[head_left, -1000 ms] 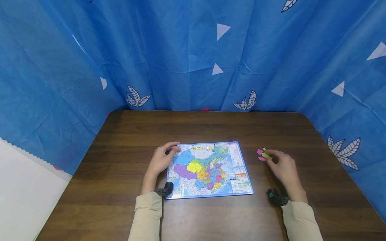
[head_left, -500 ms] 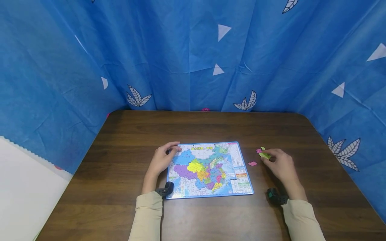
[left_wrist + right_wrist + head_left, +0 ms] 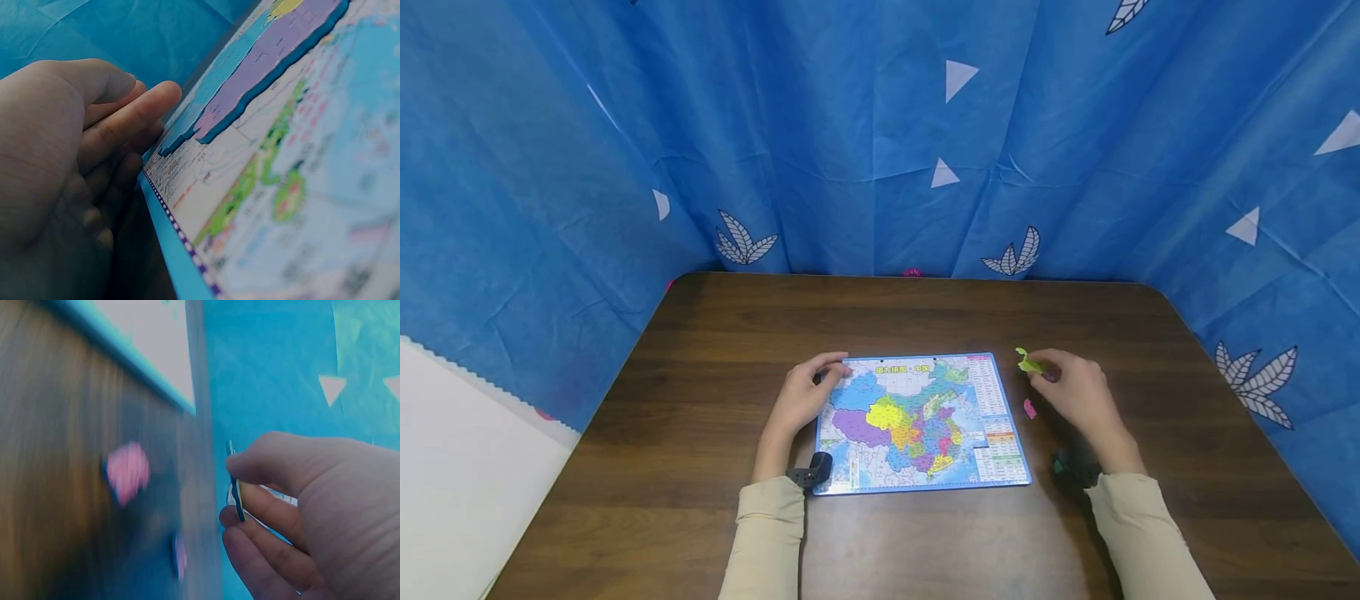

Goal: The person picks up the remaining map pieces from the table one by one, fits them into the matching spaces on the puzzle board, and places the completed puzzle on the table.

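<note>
A magnetic map puzzle board (image 3: 880, 482) with a blue rim lies on the table, its coloured pieces forming a map of China. My left hand (image 3: 802, 397) rests at the board's upper left edge, fingers loosely bent and holding nothing. In the left wrist view, its fingertips (image 3: 167, 94) are near the blue and purple map pieces (image 3: 250, 81). To the right of the board, my right hand (image 3: 1077, 393) pinches a yellow-green puzzle piece (image 3: 1030, 364) between thumb and fingers. The right wrist view shows that piece (image 3: 237, 499) edge-on, raised off the table.
A pink puzzle piece (image 3: 1029, 408) lies on the table by the board's right edge. Another pink piece (image 3: 1051, 377) is partly hidden beneath my right hand. The brown wooden table (image 3: 737, 317) meets a blue curtain (image 3: 850, 167) at the back.
My right hand has lifted the yellow-green piece from the small group and carried it left towards the board. A pink piece has shifted left, away from the others. The left hand has stayed put.
</note>
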Demonstrator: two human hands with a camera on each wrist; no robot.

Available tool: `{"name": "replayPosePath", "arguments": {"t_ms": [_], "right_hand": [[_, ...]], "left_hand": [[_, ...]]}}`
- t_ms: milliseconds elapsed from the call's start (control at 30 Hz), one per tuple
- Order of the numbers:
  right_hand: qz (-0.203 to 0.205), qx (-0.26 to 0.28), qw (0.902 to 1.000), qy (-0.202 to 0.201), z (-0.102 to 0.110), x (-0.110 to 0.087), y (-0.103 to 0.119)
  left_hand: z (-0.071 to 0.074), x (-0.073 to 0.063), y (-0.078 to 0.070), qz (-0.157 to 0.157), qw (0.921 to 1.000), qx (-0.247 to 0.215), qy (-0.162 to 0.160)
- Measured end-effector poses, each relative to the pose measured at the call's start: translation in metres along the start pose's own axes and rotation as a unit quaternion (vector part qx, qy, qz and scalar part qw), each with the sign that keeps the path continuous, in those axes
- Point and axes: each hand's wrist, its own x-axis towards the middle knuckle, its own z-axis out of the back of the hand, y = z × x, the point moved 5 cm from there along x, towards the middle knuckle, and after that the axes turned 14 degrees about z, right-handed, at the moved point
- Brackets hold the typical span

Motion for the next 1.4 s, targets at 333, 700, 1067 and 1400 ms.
{"name": "replayPosePath", "arguments": {"t_ms": [333,700,1067,1400], "right_hand": [[0.042,0.031,0.9984,0.023,-0.031,0.023,0.034],[0.081,0.052,0.9945,0.040,-0.057,0.031,0.051],[0.123,0.050,0.9902,0.043,-0.067,0.032,0.057],[0.149,0.067,0.9860,0.034,-0.074,0.024,0.054]], "left_hand": [[0.001,-0.001,0.000,0.006,1.0000,-0.004,0.003],[0.001,-0.002,0.000,0.008,0.9999,-0.006,0.006],[0.000,-0.001,0.000,0.011,0.9999,-0.005,0.005],[0.001,-0.002,0.001,0.016,0.9999,-0.004,0.001]]}}
